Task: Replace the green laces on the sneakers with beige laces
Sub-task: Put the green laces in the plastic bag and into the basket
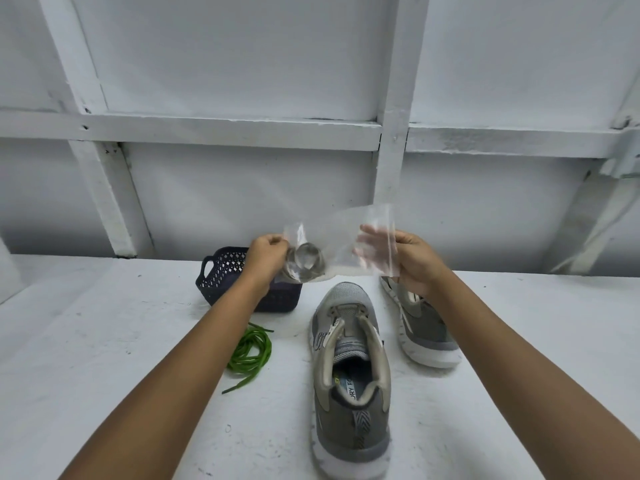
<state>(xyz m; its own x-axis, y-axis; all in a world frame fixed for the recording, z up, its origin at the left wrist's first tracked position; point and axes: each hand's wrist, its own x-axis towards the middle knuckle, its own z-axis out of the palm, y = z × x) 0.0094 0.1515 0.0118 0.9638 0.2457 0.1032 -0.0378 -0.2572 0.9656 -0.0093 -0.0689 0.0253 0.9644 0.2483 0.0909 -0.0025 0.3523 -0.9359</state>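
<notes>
Clear bag — left hand pinching one end, right hand gripping the other — holds seemingly beige laces. Green laces lie at nine o'clock of the sneaker. A jerk could spill the coil.

Dark lattice basket, white table — scuffed, white framed wall behind

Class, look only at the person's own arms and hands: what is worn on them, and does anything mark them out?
Nothing is worn. The left hand and right hand are ungloved, with no watch or band at either wrist and no rings that can be made out. The left forearm and right forearm are bare down to the picture's lower edge; no sleeve shows.
</notes>
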